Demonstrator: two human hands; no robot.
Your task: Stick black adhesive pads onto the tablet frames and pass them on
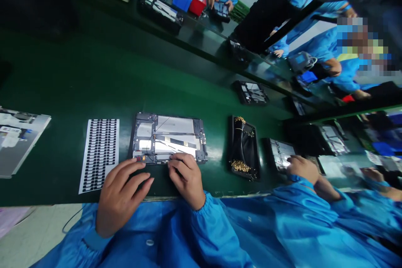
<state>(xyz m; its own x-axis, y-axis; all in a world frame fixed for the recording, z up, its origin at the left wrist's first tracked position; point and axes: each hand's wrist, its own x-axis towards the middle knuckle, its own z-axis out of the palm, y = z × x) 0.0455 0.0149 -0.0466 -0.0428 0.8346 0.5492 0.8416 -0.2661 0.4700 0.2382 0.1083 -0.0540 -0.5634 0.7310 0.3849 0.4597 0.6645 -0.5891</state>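
Note:
An opened tablet (169,137) lies flat on the green bench in front of me, its silver battery panels, dark frame and thin wires exposed. My left hand (121,192) is at its lower left corner, fingers apart and fingertips near a small red and orange part. At the lower edge, my right hand (187,178) has its fingers bent together against the frame; whatever they pinch is too small and hidden to make out. To the left of the tablet lies a white sheet of black stickers (99,150), its lower right part partly behind my left hand.
Right of the tablet stands a black tray (258,161) of black cables with gold ends. Another opened tablet (281,153) is under a co-worker's hand (303,169). Silver panels (23,144) lie far left. A raised shelf (201,44) with bins and tablets runs across the back.

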